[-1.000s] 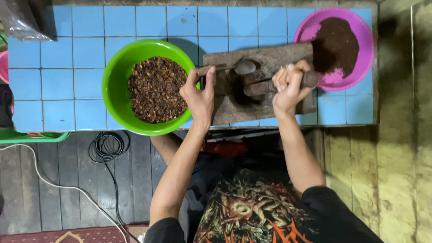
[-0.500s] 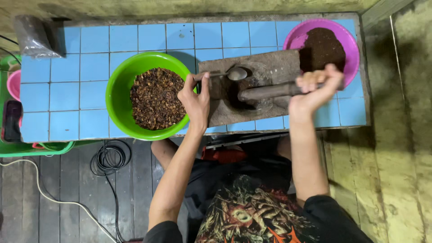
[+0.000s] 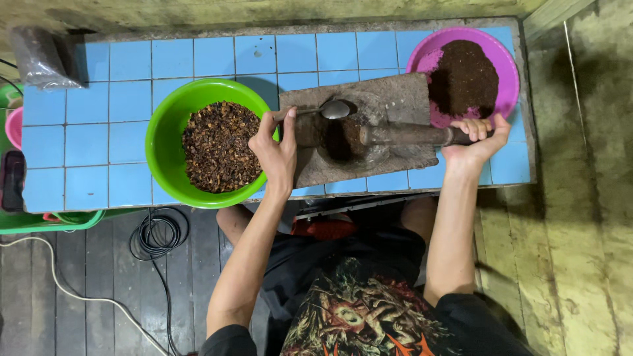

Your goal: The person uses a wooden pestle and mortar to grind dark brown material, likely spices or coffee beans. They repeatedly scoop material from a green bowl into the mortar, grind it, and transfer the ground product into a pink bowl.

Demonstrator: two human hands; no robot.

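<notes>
Rustic home kitchen — blue-tiled counter [image 3: 132, 72], stone grinding slab [image 3: 395, 99], plastic bowls [image 3: 161, 142], plank floor [image 3: 99, 290]

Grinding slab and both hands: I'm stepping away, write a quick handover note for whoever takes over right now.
Left hand: holds a metal spoon by its handle, bowl over the stone grinding slab.
Right hand: grips the end of the stone roller, which lies across the slab.
Green bowl, left of the slab: coarse brown bits, much still unground.
Pink bowl, far right: fine dark powder, already ground.
Slab hollow: a dark batch, fineness unclear.
</notes>
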